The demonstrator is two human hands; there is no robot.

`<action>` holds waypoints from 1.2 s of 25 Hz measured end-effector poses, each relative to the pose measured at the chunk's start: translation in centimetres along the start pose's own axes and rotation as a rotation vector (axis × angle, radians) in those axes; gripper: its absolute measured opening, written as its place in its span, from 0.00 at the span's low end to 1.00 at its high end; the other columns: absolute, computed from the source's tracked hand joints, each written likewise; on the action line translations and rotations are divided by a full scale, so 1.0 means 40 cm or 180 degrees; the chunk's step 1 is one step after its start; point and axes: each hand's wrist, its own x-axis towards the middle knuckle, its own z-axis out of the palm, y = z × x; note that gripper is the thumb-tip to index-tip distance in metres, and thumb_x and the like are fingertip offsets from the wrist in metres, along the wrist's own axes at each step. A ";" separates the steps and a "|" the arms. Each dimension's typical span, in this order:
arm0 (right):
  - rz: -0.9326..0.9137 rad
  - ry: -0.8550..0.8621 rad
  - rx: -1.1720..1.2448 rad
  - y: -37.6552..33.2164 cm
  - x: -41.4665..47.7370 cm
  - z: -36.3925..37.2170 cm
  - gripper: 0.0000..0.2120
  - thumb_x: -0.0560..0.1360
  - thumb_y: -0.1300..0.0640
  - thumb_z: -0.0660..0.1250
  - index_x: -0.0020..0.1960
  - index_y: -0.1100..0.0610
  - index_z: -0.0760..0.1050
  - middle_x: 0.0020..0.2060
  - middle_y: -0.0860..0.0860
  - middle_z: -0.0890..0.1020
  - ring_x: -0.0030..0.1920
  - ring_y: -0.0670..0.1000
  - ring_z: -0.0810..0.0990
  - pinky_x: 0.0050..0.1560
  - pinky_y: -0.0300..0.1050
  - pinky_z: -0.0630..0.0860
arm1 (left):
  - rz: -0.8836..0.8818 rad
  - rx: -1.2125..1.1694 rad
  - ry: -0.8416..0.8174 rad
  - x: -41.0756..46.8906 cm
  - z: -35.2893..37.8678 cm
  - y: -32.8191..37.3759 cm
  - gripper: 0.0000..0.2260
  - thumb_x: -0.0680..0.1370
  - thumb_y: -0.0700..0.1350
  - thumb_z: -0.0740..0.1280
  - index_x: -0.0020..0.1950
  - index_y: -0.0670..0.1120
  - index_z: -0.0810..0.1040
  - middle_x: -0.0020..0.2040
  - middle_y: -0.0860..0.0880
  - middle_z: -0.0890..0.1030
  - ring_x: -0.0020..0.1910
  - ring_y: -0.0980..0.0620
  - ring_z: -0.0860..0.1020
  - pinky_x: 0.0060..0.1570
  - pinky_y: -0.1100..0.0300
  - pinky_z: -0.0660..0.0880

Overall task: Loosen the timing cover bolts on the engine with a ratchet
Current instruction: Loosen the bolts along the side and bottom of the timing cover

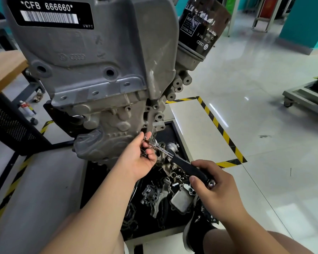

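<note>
The right grip (212, 186) curls round the black handle of the ratchet (176, 159); the left grip (140, 158) pinches its head end, fingers curled, just beside the lower timing cover (95, 143) of the engine (117, 114)

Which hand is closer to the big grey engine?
Left. The left hand sits at the lower edge of the engine, pinching the head of the ratchet; the right hand grips its black handle, farther back.
</note>
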 end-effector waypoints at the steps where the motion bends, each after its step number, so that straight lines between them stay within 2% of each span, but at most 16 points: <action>1: -0.0042 0.0017 -0.0075 0.002 -0.003 0.003 0.13 0.68 0.53 0.69 0.52 0.41 0.78 0.42 0.38 0.82 0.42 0.41 0.81 0.37 0.28 0.73 | 0.0014 0.0002 -0.0014 0.001 0.000 0.000 0.10 0.79 0.51 0.64 0.47 0.47 0.81 0.25 0.54 0.68 0.21 0.57 0.65 0.20 0.66 0.63; 4: -0.0143 0.0020 -0.0299 0.005 -0.014 0.012 0.13 0.69 0.49 0.69 0.53 0.38 0.76 0.45 0.35 0.81 0.45 0.41 0.81 0.41 0.32 0.76 | 0.0069 -0.0012 -0.0021 0.003 0.006 -0.002 0.10 0.80 0.51 0.63 0.48 0.47 0.80 0.24 0.54 0.68 0.20 0.57 0.65 0.20 0.66 0.63; 7: -0.0312 0.0152 -0.0376 0.003 -0.026 0.017 0.13 0.69 0.44 0.66 0.53 0.38 0.75 0.47 0.35 0.81 0.46 0.39 0.81 0.43 0.28 0.73 | 0.0056 -0.0055 -0.0036 0.006 0.015 -0.007 0.11 0.80 0.51 0.62 0.47 0.46 0.80 0.24 0.54 0.68 0.20 0.57 0.65 0.20 0.67 0.63; 11: -0.0400 0.0236 -0.0330 0.005 -0.028 0.006 0.13 0.69 0.46 0.67 0.54 0.40 0.75 0.46 0.35 0.81 0.45 0.40 0.81 0.42 0.26 0.72 | 0.0026 -0.0146 -0.0137 0.005 0.024 -0.012 0.12 0.81 0.50 0.61 0.43 0.46 0.79 0.25 0.55 0.69 0.20 0.56 0.65 0.20 0.66 0.63; 14: -0.0382 0.0256 -0.0333 0.010 -0.028 0.005 0.14 0.69 0.52 0.69 0.54 0.41 0.76 0.46 0.35 0.81 0.45 0.40 0.81 0.42 0.26 0.72 | 0.0055 -0.0101 -0.0170 0.001 0.027 -0.013 0.12 0.81 0.49 0.62 0.42 0.46 0.79 0.25 0.55 0.69 0.20 0.57 0.64 0.20 0.66 0.64; 20: -0.0463 0.0262 -0.0360 0.006 -0.027 0.006 0.13 0.69 0.45 0.66 0.54 0.41 0.75 0.47 0.35 0.81 0.45 0.39 0.81 0.43 0.26 0.72 | 0.0119 0.0104 -0.0107 0.003 0.027 -0.012 0.12 0.80 0.50 0.63 0.41 0.45 0.79 0.24 0.55 0.67 0.20 0.58 0.64 0.20 0.67 0.62; 23: -0.0539 0.0290 -0.0527 0.008 -0.027 0.011 0.13 0.70 0.45 0.65 0.55 0.41 0.74 0.49 0.35 0.80 0.46 0.37 0.80 0.43 0.26 0.72 | 0.0185 0.0235 -0.0117 0.008 0.025 -0.015 0.11 0.80 0.50 0.63 0.42 0.46 0.79 0.24 0.55 0.67 0.20 0.58 0.63 0.20 0.67 0.62; 26: -0.0663 0.0318 -0.0740 0.014 -0.031 0.009 0.14 0.71 0.46 0.65 0.56 0.43 0.75 0.46 0.36 0.81 0.47 0.35 0.79 0.44 0.25 0.71 | 0.0212 0.0477 -0.0070 0.017 0.025 -0.023 0.11 0.80 0.50 0.63 0.42 0.47 0.78 0.24 0.56 0.67 0.20 0.58 0.63 0.20 0.67 0.61; 28: -0.0796 0.0290 -0.0942 0.011 -0.033 0.007 0.14 0.72 0.47 0.65 0.57 0.46 0.75 0.46 0.38 0.81 0.46 0.37 0.79 0.44 0.24 0.71 | 0.0180 0.0618 0.0007 0.024 0.027 -0.031 0.11 0.80 0.51 0.63 0.41 0.48 0.77 0.23 0.55 0.66 0.19 0.58 0.62 0.20 0.67 0.60; 30: -0.1074 0.0232 -0.1259 0.007 -0.033 0.004 0.14 0.72 0.49 0.64 0.58 0.47 0.73 0.44 0.43 0.81 0.41 0.42 0.79 0.40 0.27 0.72 | 0.0156 0.0707 0.0081 0.029 0.030 -0.038 0.11 0.79 0.51 0.64 0.40 0.48 0.76 0.23 0.55 0.66 0.19 0.59 0.62 0.20 0.67 0.60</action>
